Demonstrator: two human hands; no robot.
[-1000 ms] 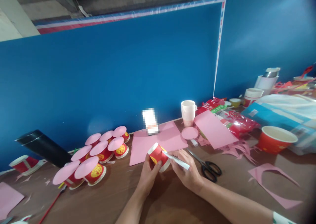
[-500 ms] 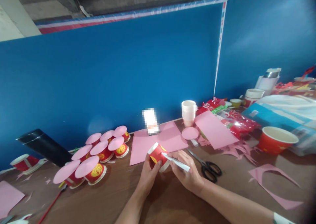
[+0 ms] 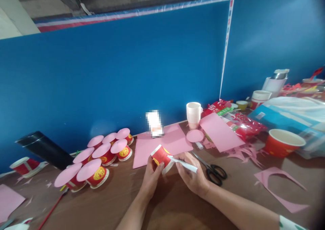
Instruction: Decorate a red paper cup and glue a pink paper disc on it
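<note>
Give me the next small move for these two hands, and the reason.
Probably, the right hand should draw the slim white pen-shaped tool slightly along the tilted red-and-yellow paper cup while the left hand steadies it: the tool's tip is at or near the cup's side, and the left hand's grip supports the cup.

Red cup (image 3: 161, 155) — partly behind the left hand (image 3: 152, 175)

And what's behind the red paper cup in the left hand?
A flat pink paper sheet lies behind the red paper cup; the part of the sheet the cup covers cannot be seen.
</note>
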